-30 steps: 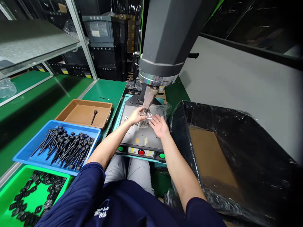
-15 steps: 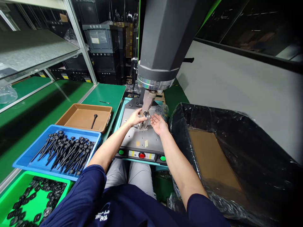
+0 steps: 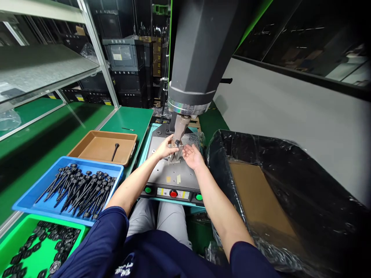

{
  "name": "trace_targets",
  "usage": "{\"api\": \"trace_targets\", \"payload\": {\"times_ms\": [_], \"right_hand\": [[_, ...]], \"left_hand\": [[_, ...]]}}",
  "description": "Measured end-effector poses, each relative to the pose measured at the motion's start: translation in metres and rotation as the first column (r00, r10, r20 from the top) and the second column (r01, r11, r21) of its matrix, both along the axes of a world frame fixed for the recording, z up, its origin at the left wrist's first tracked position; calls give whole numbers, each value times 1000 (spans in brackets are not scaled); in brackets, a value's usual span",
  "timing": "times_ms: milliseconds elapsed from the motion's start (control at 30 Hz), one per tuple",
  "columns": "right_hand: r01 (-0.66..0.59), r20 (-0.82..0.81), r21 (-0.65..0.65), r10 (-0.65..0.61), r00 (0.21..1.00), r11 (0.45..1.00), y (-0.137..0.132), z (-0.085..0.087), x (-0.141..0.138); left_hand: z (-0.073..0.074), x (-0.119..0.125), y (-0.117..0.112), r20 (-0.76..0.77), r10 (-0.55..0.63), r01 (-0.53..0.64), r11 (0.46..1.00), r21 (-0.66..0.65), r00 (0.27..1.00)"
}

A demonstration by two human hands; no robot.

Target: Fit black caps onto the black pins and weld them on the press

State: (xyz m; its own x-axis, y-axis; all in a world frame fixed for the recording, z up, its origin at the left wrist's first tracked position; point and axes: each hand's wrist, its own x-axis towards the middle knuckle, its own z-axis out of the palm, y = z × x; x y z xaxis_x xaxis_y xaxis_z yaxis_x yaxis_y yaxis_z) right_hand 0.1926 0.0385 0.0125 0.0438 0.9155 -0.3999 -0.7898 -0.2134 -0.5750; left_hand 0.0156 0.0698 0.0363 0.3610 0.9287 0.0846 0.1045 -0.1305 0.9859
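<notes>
A small black knob-like part sits at the metal fixture, right under the tapered metal tip of the machine. My left hand is at its left side, thumb and forefinger curved around the part; the exact contact is too small to see clearly. On the right, my right hand is palm up with its fingers loosely spread and nothing in it, fingertips close to the fixture.
To the left are a brown tray with one black rod, a blue tray of black capped rods and a green tray of black caps. Red and green buttons line the machine's front. A plastic-lined bin stands right.
The whole view has shifted slightly downward. My right hand's fingers have curled a little beside the fixture; my left hand stays at the black part.
</notes>
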Motion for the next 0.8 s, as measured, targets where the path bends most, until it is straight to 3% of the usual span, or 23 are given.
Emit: {"api": "trace_targets", "payload": {"times_ms": [167,267,333,400,433,467,533,567,600,633,667,733,800], "right_hand": [[-28,26,-19,28,999,999,-12,-2,-3],[-54,66,-56,57,996,997,-34,-10,-2],[-56,156,-35,61,986,998,-57,-21,2],[-8,354,54,-12,935,999,-88,-37,12],[34,498,107,-83,863,994,-105,-48,19],[88,653,146,-163,740,985,-122,-59,27],[165,891,223,-269,366,961,-155,-83,43],[182,942,252,-284,178,950,-169,-96,51],[187,963,253,-265,40,949,-181,-108,57],[183,974,224,-222,-36,957,-191,-119,61],[170,984,177,-169,-62,970,-198,-129,64],[126,996,76,-70,-47,989,-207,-145,65],[108,999,17,-13,-35,994,-209,-155,64]], "left_hand": [[6,-12,-13,-45,41,-44,997,-67,998],[6,-31,-31,-107,112,-121,989,-84,988],[-3,-49,-52,-164,194,-204,978,-46,967],[-22,-70,-78,-226,326,-325,945,42,918],[-35,-81,-93,-252,410,-398,912,99,876],[-51,-91,-109,-269,489,-463,872,156,830],[-86,-111,-140,-319,578,-531,816,228,751],[-103,-119,-153,-366,587,-538,809,237,722],[-119,-126,-164,-416,586,-544,807,228,695],[-133,-131,-172,-459,566,-545,816,194,684],[-144,-135,-178,-486,534,-538,830,147,692],[-158,-137,-184,-496,475,-512,856,70,727],[-163,-136,-184,-478,457,-495,867,54,750]]}}
